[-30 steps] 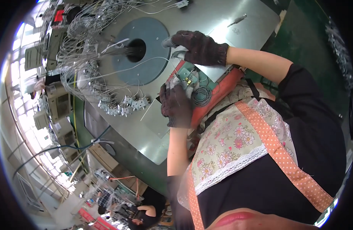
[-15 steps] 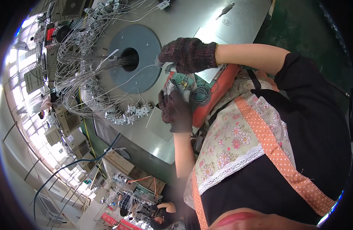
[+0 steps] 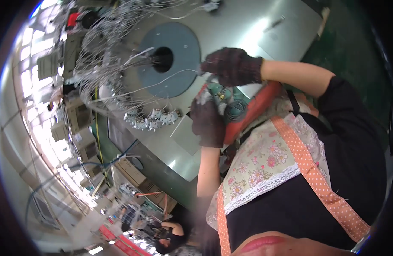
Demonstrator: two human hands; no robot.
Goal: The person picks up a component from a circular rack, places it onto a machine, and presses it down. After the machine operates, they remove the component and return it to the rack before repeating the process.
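Note:
My right hand (image 3: pixel 232 66), in a dark knitted glove, has its fingers closed at the end of a thin pale wire (image 3: pixel 175 77) that runs in from the left. Just below it, my left hand (image 3: pixel 208 121) in a matching glove bends its fingers together against a small green fixture (image 3: pixel 221 91) with brass-coloured bits. What those left fingers pinch is hidden and blurred. A dark coil of cord (image 3: pixel 235 111) lies beside the fixture, by a red-orange padded edge (image 3: pixel 264 100).
A grey disc (image 3: pixel 188 47) with a central hole lies on the metal table (image 3: pixel 230 25). Bundled wires (image 3: pixel 102 55) fan leftward, with small metal housings (image 3: pixel 156 119) along the near side. A slim tool (image 3: pixel 274 24) lies far off. Another person (image 3: pixel 173 232) works at lower left.
The whole view has shifted, so table and hands appear farther right, with some blur. Both hands keep nearly the same place at the green fixture, the wire still at my right fingers.

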